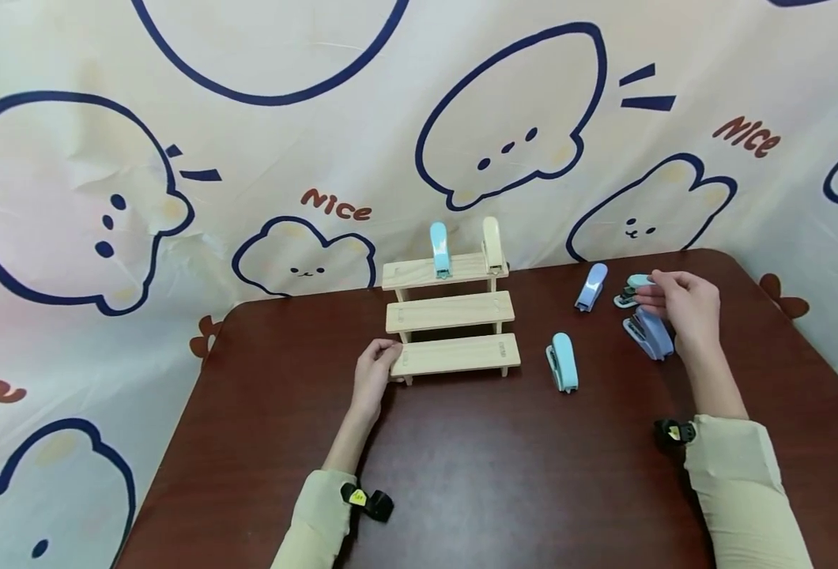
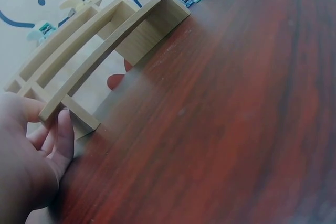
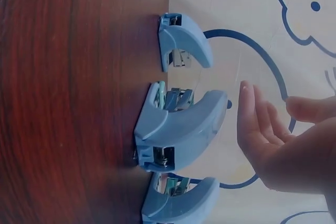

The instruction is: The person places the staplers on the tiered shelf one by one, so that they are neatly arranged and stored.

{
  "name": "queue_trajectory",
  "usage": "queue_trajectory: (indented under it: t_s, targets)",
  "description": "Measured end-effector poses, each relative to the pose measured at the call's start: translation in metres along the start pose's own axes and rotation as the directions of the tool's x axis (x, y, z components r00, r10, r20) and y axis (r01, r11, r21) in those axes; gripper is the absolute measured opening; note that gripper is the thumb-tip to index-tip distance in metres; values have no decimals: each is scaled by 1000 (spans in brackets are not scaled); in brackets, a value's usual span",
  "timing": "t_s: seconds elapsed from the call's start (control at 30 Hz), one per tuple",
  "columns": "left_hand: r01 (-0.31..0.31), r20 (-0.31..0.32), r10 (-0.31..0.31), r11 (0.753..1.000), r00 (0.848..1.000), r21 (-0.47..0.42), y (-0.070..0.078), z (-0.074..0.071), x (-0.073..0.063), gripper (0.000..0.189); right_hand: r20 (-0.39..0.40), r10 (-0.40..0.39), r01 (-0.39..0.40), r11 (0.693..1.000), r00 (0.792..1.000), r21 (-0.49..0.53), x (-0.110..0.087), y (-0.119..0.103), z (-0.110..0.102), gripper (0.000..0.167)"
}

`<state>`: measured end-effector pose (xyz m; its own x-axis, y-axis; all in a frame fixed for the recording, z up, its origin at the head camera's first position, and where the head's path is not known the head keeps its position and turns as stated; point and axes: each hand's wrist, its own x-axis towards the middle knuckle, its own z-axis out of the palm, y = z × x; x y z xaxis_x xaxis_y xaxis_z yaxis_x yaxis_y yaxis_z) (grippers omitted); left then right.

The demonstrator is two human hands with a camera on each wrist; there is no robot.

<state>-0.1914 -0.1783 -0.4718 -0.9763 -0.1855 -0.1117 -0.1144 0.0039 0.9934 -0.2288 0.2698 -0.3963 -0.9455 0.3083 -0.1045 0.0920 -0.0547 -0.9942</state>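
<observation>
My left hand [image 1: 375,371] pinches the left end of the lowest step of a three-step wooden display stand [image 1: 454,356]. In the left wrist view, the thumb is over the board [image 2: 105,51] and fingers curl beneath it. On the top step stand a blue stapler [image 1: 439,249] and a cream stapler [image 1: 492,245]. At the right, my right hand [image 1: 688,308] hovers over a mint stapler [image 1: 625,300] and a periwinkle stapler [image 1: 649,333]. Its fingers are loosely bent with nothing between them; the right wrist view shows the hand [image 3: 283,140] apart from the blue staplers [image 3: 184,124].
A lavender stapler [image 1: 590,288] stands near the table's back edge. Closer to the stand, a turquoise stapler [image 1: 563,362] rests on the dark wooden table [image 1: 490,474]. A printed cloth [image 1: 362,158] hangs right behind the table.
</observation>
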Motion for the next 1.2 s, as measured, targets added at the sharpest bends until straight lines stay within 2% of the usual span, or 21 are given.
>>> queue_trajectory:
  t_s: [0.13, 0.23, 0.37, 0.47, 0.63, 0.7, 0.77, 1.0, 1.2]
  targets:
    - [-17, -13, 18, 1000, 1000, 5, -8, 1, 3, 22, -20, 24, -23, 999, 1000, 47, 0, 1, -5, 17]
    - [-15, -3, 15, 1000, 1000, -4, -7, 1, 4, 22, -37, 38, -36, 998, 999, 54, 0, 1, -9, 14]
    - [-3, 7, 3, 1000, 1000, -4, -3, 1, 5, 21, -32, 56, -55, 998, 998, 43, 0, 2, -14, 18]
    - [3, 13, -3, 1000, 1000, 9, 5, 2, 0, 21, -16, 68, -67, 997, 998, 34, 1, 3, -17, 24]
    - [-10, 22, 10, 1000, 1000, 10, 28, 5, -17, 20, 14, 82, -83, 996, 996, 46, 2, 5, -20, 28]
    - [-11, 23, 11, 1000, 1000, 7, 31, 6, -20, 20, 19, 82, -83, 995, 996, 49, 2, 5, -21, 27]
    - [-14, 25, 14, 1000, 1000, 6, 30, 5, -19, 19, 20, 82, -83, 995, 996, 52, 2, 6, -21, 25]
    - [6, 10, -6, 1000, 1000, -2, -2, 0, 5, 20, 74, 90, -90, 996, 993, -2, 5, 12, -24, 15]
    - [-12, -10, 12, 1000, 1000, -4, -8, 3, 6, 22, 116, 127, -124, 992, 985, -32, 8, 14, -27, 16]
